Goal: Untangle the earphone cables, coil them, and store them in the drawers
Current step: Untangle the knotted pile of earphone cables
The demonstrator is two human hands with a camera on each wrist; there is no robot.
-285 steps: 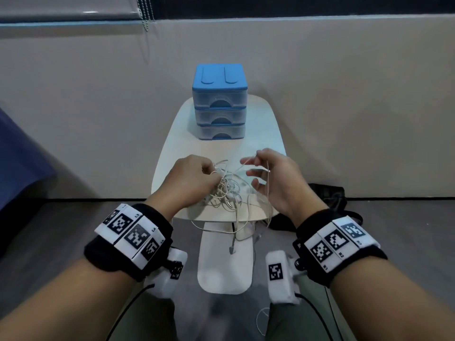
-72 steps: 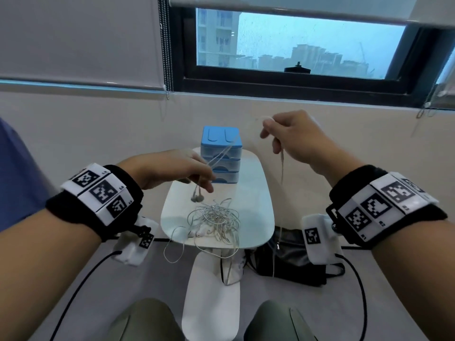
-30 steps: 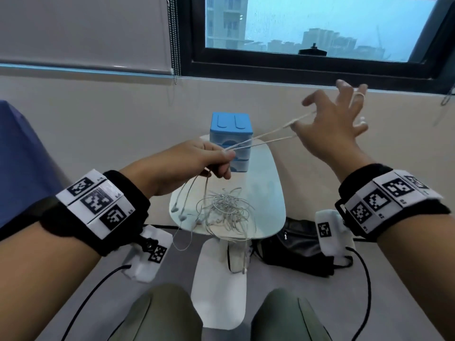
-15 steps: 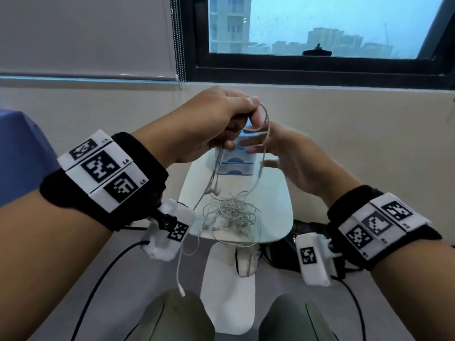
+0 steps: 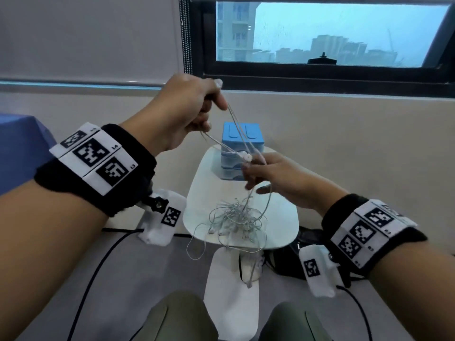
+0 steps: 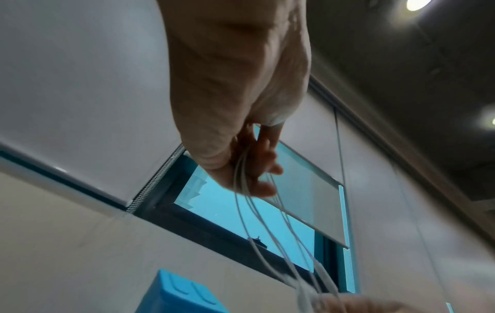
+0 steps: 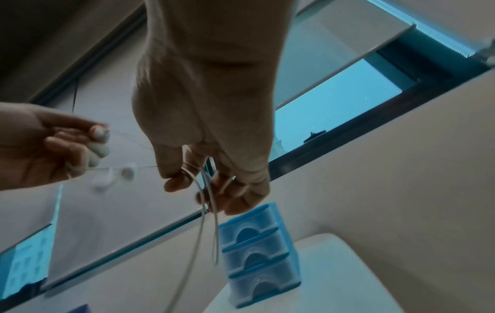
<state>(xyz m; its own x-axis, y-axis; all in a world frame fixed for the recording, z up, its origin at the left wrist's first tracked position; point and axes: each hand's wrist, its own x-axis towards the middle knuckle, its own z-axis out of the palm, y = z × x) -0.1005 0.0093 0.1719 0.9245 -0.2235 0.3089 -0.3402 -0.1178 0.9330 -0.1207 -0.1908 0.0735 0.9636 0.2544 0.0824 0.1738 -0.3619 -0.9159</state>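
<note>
Since half a second ago my two hands have drawn apart: the left hand now sits high, toward the window, and the right hand has dropped low over the small white oval surface. My left grip is closed, pinching several strands of the thin white earphone cable; my right grip is curled round the same strands lower down, with the white earbuds just at its fingertips. From there the cable trails down into the tangled heap of white cables on the near part of the surface. The blue three-drawer plastic box stands at the far end, drawers shut. I judge the cable light, limp and slippery, prone to snag; best held near the buds and eased out, not yanked.
</note>
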